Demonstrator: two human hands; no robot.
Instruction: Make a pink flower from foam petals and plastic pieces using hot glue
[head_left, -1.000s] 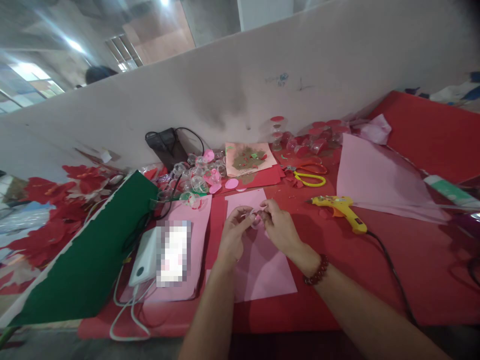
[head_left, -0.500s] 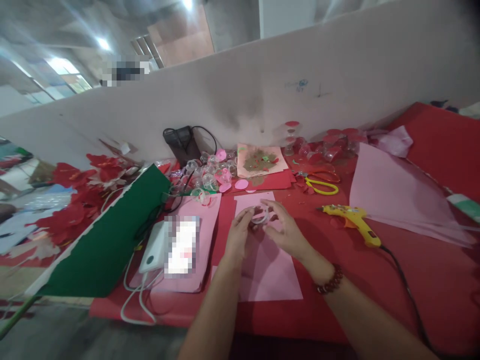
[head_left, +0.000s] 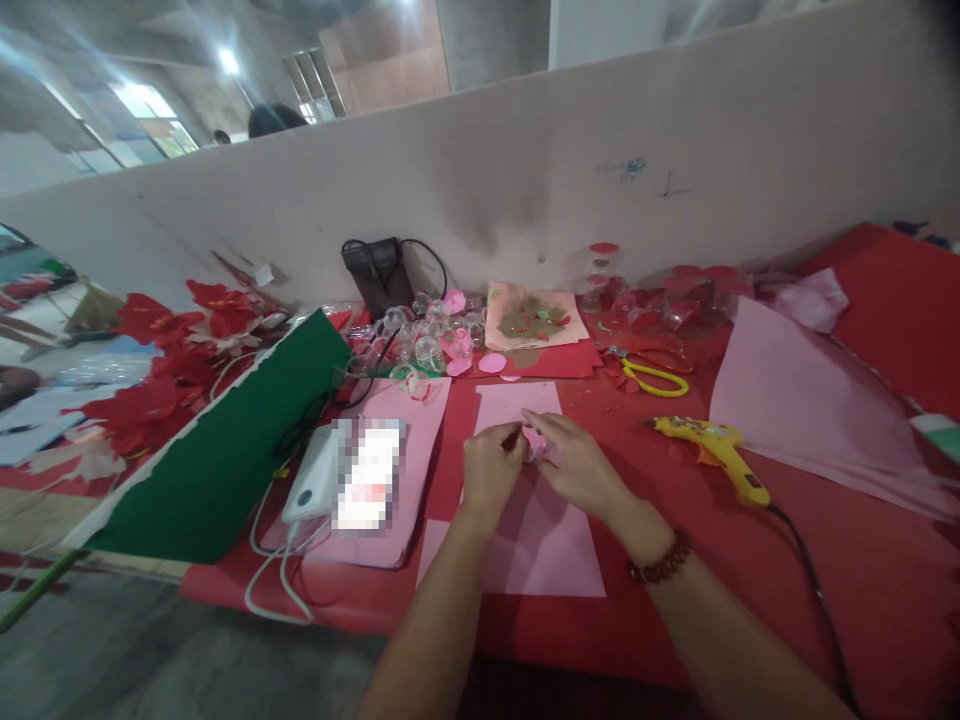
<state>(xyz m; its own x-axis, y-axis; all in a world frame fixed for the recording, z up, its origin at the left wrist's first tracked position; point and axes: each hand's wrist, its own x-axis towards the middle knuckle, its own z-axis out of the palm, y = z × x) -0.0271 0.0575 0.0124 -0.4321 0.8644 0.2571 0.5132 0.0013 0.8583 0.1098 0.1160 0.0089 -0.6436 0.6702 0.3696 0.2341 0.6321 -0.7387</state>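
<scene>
Between my hands is a small clear plastic cup (head_left: 535, 443) with a pinkish tint, held above the pink paper sheets (head_left: 544, 560). My left hand (head_left: 491, 468) is closed, its thumb and curled fingers pinching the cup's left side. From the right, my right hand (head_left: 583, 466) wraps its thumb and fingers round the cup; a beaded bracelet circles that wrist. The fingers hide part of the cup. Beyond my hands lie loose pink paper discs (head_left: 492, 363) and a pile of similar clear cups (head_left: 429, 350).
A yellow glue gun (head_left: 712, 445) and yellow-handled scissors (head_left: 654, 378) lie to the right. At left are a white power bank (head_left: 311, 480), a blurred-out phone (head_left: 369, 475), a green board (head_left: 225, 470) and red paper flowers (head_left: 161, 360). A pale partition (head_left: 487, 190) stands behind the red table.
My hands have drawn closer together around the cup, and the left fingers have curled in tighter. The whole view has shifted slightly, with things appearing further right.
</scene>
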